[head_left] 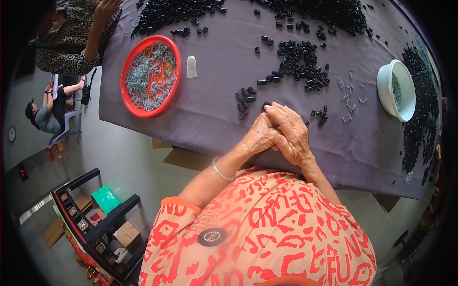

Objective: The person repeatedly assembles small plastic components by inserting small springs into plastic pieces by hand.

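Note:
My left hand (260,132) and my right hand (292,132) are pressed together above the near part of the cloth-covered table. A small black cylindrical plastic piece (265,105) shows at the fingertips of my right hand. My left hand is closed against the right, and what lies inside it is hidden. Just beyond and to the left lies a small group of the same black pieces (246,97). A larger cluster (298,64) spreads farther away, with a few more pieces (320,115) to the right of my hands.
A red tray (125,93) of small clear pieces stands at left, beside a whitish strip (192,66). Loose clear pieces (349,88) and a pale bowl (404,117) are at right. Black heaps (315,12) cover the far side. Another person's hand (103,13) is at upper left.

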`<state>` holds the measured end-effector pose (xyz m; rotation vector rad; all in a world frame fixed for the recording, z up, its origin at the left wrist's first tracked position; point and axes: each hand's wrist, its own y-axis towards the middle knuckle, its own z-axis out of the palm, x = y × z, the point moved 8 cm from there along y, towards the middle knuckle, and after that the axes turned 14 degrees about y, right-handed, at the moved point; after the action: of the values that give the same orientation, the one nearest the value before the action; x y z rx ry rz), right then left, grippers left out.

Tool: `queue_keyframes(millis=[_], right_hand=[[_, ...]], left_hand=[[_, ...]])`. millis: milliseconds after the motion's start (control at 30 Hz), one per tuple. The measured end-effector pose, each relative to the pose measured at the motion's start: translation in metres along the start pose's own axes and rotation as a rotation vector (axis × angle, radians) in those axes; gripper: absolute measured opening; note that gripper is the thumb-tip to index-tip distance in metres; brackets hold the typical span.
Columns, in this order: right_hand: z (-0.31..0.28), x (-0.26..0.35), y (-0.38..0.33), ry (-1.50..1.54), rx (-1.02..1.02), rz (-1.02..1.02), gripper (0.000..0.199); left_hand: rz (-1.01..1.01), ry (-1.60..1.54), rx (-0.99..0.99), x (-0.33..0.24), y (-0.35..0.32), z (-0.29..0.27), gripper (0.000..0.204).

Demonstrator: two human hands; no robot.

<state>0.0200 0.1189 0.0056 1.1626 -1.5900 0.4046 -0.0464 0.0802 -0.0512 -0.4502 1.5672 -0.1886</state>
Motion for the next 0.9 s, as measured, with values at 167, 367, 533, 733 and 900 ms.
queue_keyframes(millis=[167, 367, 533, 733, 900], right_hand=[[-0.004, -0.001, 0.0, -0.009, -0.028, 0.025, 0.056], [0.005, 0.009, 0.008, -0.076, 0.038, -0.033, 0.049], [0.012, 0.006, 0.007, -0.12, 0.031, -0.09, 0.055], [0.012, 0.001, 0.009, -0.082, 0.041, -0.041, 0.062], [0.011, 0.002, 0.009, -0.129, 0.014, -0.075, 0.06]], left_hand=[[-0.013, -0.07, 0.051, -0.008, -0.003, 0.002, 0.021], [0.232, 0.346, -0.041, 0.003, -0.002, -0.006, 0.038], [0.262, 0.58, -0.041, -0.004, -0.012, -0.002, 0.049], [0.198, 0.438, -0.075, -0.01, -0.009, -0.008, 0.025], [0.221, 0.161, -0.058, -0.01, -0.003, -0.007, 0.014]])
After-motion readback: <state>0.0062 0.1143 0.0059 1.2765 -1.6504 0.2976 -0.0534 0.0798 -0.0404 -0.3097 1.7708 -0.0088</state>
